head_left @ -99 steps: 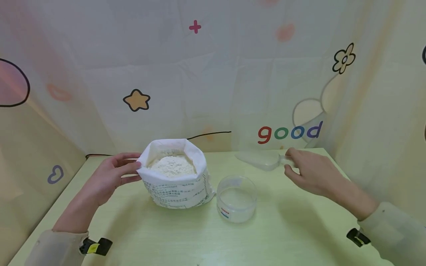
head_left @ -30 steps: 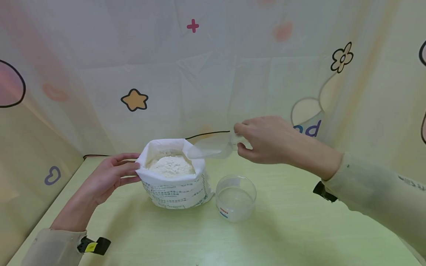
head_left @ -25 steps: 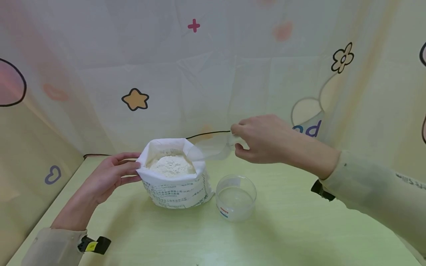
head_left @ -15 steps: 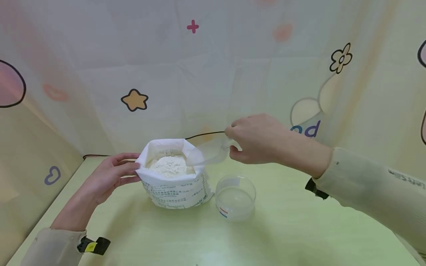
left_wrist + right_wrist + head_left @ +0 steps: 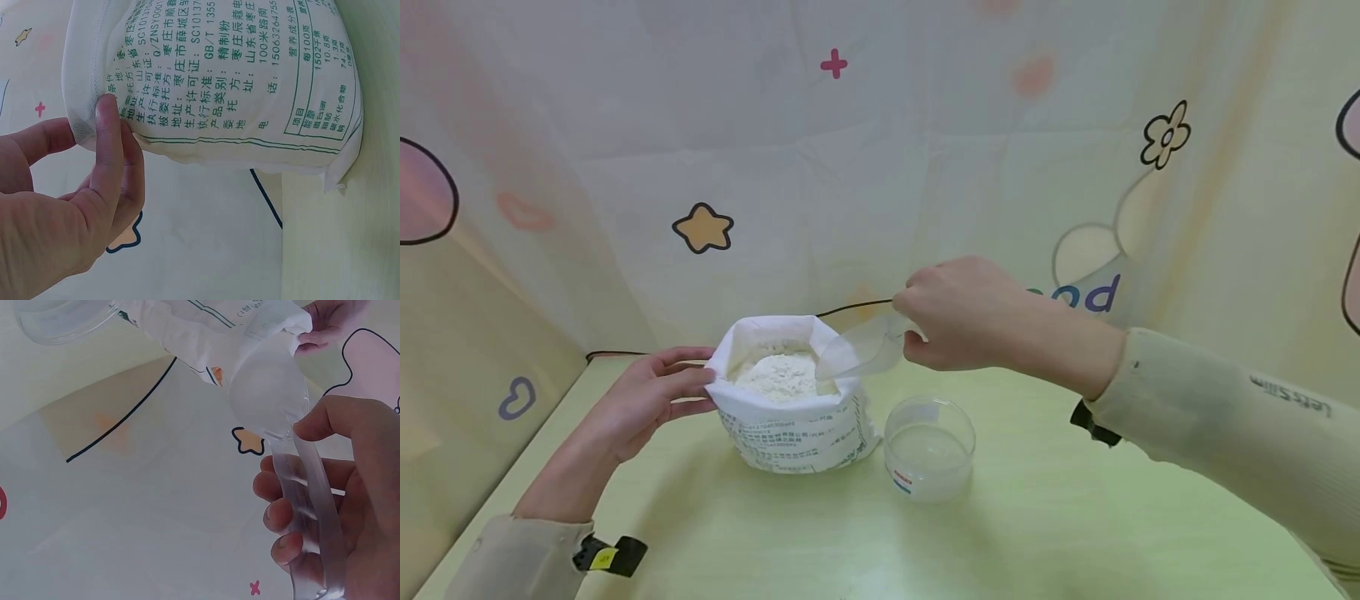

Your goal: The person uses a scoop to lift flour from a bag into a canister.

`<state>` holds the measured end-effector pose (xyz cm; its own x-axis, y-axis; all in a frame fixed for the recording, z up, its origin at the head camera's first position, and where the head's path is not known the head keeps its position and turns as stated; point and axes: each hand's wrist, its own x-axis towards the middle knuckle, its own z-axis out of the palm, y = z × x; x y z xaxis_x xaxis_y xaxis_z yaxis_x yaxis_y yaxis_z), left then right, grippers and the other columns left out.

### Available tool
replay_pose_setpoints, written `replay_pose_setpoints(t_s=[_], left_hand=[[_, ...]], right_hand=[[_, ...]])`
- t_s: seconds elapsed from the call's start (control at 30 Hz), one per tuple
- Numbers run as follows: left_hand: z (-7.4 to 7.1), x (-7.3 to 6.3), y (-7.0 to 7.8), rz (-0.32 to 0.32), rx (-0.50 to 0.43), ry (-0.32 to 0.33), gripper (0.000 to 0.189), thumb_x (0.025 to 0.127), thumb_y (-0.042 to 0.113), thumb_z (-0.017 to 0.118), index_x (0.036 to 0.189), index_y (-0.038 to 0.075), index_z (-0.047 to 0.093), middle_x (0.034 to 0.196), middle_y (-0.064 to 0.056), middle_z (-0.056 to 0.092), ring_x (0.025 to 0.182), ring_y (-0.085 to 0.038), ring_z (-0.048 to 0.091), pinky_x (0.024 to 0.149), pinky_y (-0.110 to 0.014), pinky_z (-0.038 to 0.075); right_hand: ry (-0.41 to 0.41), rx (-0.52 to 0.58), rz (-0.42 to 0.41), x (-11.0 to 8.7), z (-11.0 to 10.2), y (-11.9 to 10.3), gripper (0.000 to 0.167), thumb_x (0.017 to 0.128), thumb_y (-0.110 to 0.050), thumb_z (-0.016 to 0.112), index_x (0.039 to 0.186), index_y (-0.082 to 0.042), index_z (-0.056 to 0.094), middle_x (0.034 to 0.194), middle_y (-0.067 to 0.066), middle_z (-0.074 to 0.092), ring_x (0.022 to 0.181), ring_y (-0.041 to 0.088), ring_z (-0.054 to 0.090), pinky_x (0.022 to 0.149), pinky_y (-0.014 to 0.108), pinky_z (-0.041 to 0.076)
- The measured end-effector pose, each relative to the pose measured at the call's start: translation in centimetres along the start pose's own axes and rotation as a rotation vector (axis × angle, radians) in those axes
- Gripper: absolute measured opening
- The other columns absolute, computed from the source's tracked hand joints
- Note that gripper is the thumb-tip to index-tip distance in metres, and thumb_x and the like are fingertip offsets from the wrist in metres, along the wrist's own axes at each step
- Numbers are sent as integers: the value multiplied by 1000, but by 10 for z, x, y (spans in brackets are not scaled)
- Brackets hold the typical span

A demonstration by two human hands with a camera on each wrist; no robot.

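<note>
The clear plastic scoop (image 5: 861, 346), round-bowled and long-handled, slants down to the left, and the white bag (image 5: 793, 437), printed in green, stands upright with its mouth wide over a mound of white powder (image 5: 778, 372). A clear round tub (image 5: 928, 492) stands on the table (image 5: 1075, 517) just right of the bag and nearer than the scoop, while the bag's raised rim rings the powder. The right hand (image 5: 966, 312) grips the scoop's handle, the bowl's tip inside the mouth's right side, contact with the powder unclear; the left hand (image 5: 655, 396) pinches the rim's left side.
</note>
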<state>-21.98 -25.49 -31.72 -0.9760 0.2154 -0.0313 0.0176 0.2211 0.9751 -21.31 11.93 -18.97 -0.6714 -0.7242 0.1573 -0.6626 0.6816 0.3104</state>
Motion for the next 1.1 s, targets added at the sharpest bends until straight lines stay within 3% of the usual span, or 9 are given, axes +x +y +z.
replay_pose_setpoints(t_s=[0.47,0.87,1.1], left_hand=[[-1,1,0,0,-16,-3,60,103,19,65,149,-9,37,130,-19,60,100,-19,70,90,-37,59],[0,0,2,-6,-11,2,61,103,19,65,149,-8,37,128,-16,61,99,-19,71,90,-37,59],[0,1,2,-13,-3,1,62,103,20,65,150,-8,36,130,-17,59,99,-19,71,89,-36,59]], right_hand=[[-61,-37,-5,15,-10,-14,33,81,-13,62,58,-17,39,59,-4,32,55,14,28,45,28,22],[-146,-56,23,30,-11,-23,26,84,-17,65,63,-15,51,62,-2,44,55,16,37,46,27,32],[-174,-81,17,35,-8,-26,23,84,-17,64,65,-15,51,63,-2,44,55,16,36,45,26,31]])
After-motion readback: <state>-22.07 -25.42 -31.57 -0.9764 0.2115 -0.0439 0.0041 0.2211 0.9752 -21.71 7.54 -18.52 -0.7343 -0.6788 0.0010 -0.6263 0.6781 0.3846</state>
